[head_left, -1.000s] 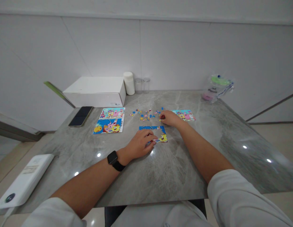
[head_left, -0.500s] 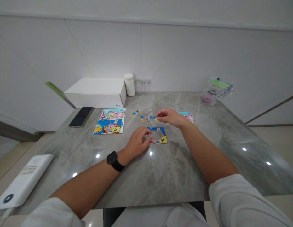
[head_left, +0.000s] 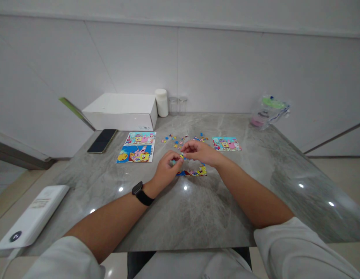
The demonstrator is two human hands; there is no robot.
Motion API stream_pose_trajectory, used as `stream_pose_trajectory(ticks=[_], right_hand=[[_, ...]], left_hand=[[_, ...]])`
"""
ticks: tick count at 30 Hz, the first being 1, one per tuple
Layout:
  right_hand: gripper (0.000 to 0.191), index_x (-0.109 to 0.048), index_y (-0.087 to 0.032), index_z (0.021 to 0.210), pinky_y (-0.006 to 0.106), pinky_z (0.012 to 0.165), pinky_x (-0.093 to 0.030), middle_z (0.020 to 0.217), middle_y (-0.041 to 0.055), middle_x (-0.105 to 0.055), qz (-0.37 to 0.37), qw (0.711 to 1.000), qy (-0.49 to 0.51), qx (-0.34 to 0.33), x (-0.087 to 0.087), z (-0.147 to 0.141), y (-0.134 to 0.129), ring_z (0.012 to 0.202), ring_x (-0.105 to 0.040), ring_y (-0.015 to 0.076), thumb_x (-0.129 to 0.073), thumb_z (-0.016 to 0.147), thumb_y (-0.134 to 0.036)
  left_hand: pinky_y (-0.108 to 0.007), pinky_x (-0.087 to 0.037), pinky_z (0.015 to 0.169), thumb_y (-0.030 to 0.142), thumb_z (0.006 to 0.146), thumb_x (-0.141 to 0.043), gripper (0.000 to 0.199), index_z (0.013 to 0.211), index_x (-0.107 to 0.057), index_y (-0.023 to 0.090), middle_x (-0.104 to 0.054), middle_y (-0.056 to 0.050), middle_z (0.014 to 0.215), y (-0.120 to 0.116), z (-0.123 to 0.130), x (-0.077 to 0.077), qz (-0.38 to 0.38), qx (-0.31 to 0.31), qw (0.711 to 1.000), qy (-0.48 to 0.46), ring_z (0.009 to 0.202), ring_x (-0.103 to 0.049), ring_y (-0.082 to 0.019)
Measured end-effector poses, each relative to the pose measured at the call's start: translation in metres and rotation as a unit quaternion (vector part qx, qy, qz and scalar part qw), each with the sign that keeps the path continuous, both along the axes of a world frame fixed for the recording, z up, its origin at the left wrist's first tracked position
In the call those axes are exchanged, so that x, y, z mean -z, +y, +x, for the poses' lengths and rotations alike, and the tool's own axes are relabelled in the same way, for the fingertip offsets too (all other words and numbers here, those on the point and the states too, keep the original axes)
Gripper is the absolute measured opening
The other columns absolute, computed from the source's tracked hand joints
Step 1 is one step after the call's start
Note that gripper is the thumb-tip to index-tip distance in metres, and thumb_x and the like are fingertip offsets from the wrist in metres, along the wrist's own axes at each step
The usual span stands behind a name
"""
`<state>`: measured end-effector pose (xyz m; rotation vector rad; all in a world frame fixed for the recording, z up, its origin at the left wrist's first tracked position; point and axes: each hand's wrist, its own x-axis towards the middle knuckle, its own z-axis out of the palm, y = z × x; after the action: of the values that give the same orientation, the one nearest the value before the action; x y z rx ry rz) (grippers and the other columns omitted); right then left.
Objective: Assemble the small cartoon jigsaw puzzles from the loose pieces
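Over the partly assembled jigsaw puzzle [head_left: 194,173], the fingertips of both my hands come together at a small yellow and blue puzzle piece [head_left: 181,156]. My left hand [head_left: 167,167], with a black watch on its wrist, pinches it from the left. From the right, my right hand [head_left: 202,152] has thumb and forefinger closed at the same piece. The puzzle's lower edge shows cartoon figures; its upper part is hidden behind my right hand. Just beyond my hands lie several loose puzzle pieces [head_left: 177,146].
Left of the puzzle lies a picture sheet [head_left: 136,154], and a finished-looking cartoon picture [head_left: 227,143] lies at right. Further out are a phone [head_left: 102,141], a white power bank [head_left: 35,217], a white box [head_left: 119,121], a white bottle [head_left: 162,103], glass jars [head_left: 182,106] and a plastic bag [head_left: 268,112].
My right hand has come from the loose pieces back toward my left hand, bringing a piece over the puzzle. My left fingers have closed up to meet it. The right-hand picture is now uncovered.
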<state>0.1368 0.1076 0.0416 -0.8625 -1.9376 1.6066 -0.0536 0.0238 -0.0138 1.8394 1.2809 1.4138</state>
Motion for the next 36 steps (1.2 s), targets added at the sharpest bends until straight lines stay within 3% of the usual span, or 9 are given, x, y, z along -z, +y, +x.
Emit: stream_pose_trajectory(ticks=[9, 18, 23, 28, 36], right_hand=[[0.029, -0.066, -0.02, 0.101, 0.027, 0.073, -0.047, 0.077, -0.0041, -0.063, 0.005, 0.998, -0.052, -0.031, 0.003, 0.002, 0.002, 0.075, -0.059, 0.0138, -0.079, 0.077, -0.031], [0.014, -0.073, -0.018, 0.094, 0.026, 0.073, -0.046, 0.082, -0.0009, -0.07, 0.105, 0.983, -0.143, -0.053, -0.012, 0.01, -0.001, 0.075, -0.061, 0.0142, -0.071, 0.084, -0.028], [0.014, -0.076, -0.018, 0.095, 0.024, 0.069, -0.044, 0.083, 0.0001, -0.073, 0.174, 0.955, -0.225, -0.085, -0.018, 0.018, -0.002, 0.076, -0.063, 0.0145, -0.068, 0.083, -0.02], [0.014, -0.077, -0.018, 0.091, 0.023, 0.066, -0.043, 0.083, 0.0005, -0.075, 0.191, 0.929, -0.306, -0.082, -0.019, 0.033, 0.009, 0.074, -0.063, 0.0142, -0.07, 0.08, -0.013], [0.014, -0.079, -0.017, 0.092, 0.021, 0.066, -0.045, 0.083, 0.0008, -0.078, 0.132, 0.908, -0.378, -0.123, -0.007, 0.043, 0.024, 0.076, -0.068, 0.0147, -0.073, 0.079, -0.015]], left_hand=[[-0.034, -0.051, 0.086, 0.034, 0.098, -0.063, 0.017, 0.087, -0.066, 0.02, -0.067, -0.003, 0.091, 0.002, -0.001, 0.006, -0.022, -0.011, 1.0, 0.0, 0.089, -0.063, -0.018], [-0.033, -0.051, 0.085, 0.03, 0.096, -0.063, 0.014, 0.086, -0.065, 0.021, -0.066, -0.002, 0.089, 0.0, 0.0, 0.003, -0.025, 0.011, 0.999, 0.04, 0.089, -0.063, -0.018], [-0.037, -0.052, 0.089, 0.027, 0.099, -0.062, 0.011, 0.092, -0.068, 0.021, -0.07, -0.005, 0.096, -0.003, 0.002, 0.003, -0.004, 0.06, 0.993, 0.101, 0.096, -0.066, -0.021], [-0.044, -0.052, 0.097, 0.032, 0.1, -0.065, 0.015, 0.108, -0.074, 0.023, -0.07, -0.009, 0.111, -0.008, 0.004, 0.004, 0.021, 0.102, 0.971, 0.214, 0.106, -0.065, -0.024], [-0.054, -0.046, 0.11, 0.037, 0.098, -0.067, 0.027, 0.123, -0.075, 0.03, -0.062, -0.012, 0.135, -0.02, 0.006, 0.001, 0.063, 0.192, 0.92, 0.336, 0.126, -0.058, -0.031]])
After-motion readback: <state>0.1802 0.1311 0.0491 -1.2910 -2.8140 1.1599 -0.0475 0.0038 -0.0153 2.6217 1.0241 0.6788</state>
